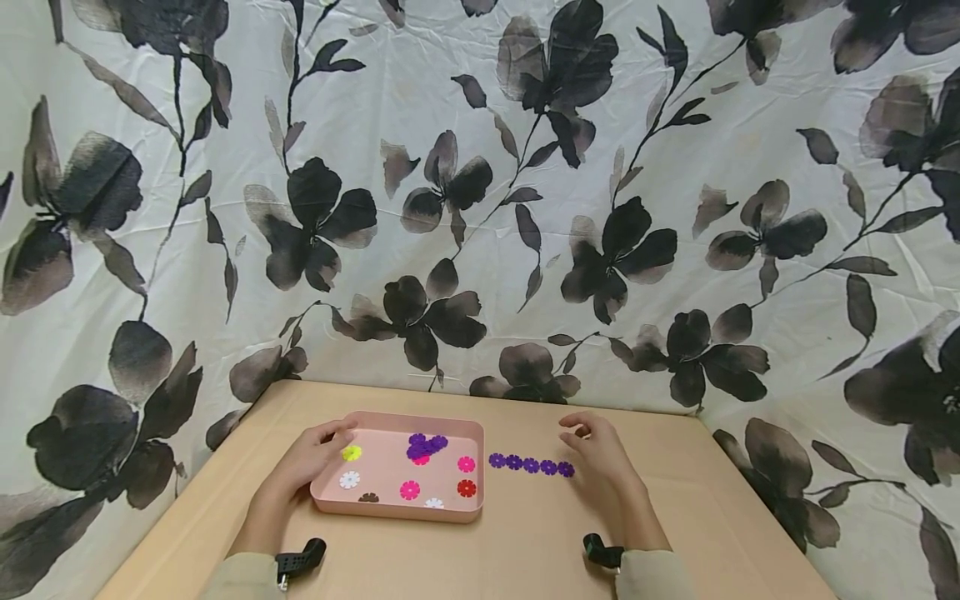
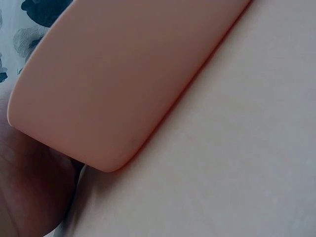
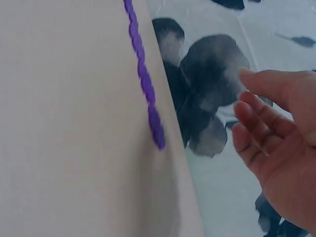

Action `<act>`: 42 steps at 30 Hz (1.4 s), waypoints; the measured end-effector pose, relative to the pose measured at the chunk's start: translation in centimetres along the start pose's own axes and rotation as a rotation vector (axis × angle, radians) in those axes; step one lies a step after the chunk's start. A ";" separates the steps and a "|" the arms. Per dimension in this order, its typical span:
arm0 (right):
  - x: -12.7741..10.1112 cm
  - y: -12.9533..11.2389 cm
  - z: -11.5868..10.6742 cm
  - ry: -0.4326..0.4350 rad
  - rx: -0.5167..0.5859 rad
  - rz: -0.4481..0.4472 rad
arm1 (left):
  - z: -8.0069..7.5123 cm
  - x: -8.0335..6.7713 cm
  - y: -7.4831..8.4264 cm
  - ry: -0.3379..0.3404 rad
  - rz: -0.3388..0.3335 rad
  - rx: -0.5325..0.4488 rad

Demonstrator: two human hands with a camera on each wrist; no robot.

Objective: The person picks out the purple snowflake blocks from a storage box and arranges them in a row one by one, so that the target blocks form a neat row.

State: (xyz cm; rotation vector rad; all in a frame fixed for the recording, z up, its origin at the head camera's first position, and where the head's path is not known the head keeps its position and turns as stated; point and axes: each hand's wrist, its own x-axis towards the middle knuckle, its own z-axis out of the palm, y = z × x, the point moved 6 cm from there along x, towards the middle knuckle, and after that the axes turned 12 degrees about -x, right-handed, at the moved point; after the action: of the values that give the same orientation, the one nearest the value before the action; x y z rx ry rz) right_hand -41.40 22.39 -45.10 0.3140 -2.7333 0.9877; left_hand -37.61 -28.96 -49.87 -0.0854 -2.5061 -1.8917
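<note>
On the tan table [image 1: 540,537], grips a pink rectangular tray [image 1: 405,512] by its rim with the left hand [image 1: 317,455]. Hovers with right hand [image 1: 602,450] loosely bent, empty, near five purple flower-shaped discs [image 1: 531,466] rowed right of the tray.

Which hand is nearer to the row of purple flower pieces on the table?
Right: the right hand is beside the right end of the purple row, apart from it. The left hand is farther, at the left side of the pink tray.
</note>
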 end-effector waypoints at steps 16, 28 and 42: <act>1.0 -8.7 5.7 -0.020 0.167 -0.132 | 0.2 -0.3 0.0 -0.014 -0.018 -0.025; 1.4 -14.4 13.1 -0.241 0.144 -0.188 | 0.4 -0.1 0.3 -0.010 0.004 -0.011; 3.3 -15.8 16.7 -0.318 -0.306 -0.173 | 0.1 0.0 0.3 -0.010 0.003 -0.030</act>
State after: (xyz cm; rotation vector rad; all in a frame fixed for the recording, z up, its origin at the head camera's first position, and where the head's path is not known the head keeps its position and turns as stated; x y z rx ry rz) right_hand -42.49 -0.69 -47.26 0.6891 -3.0151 0.5002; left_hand -37.63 -28.80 -49.62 -0.0994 -2.4823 -1.9334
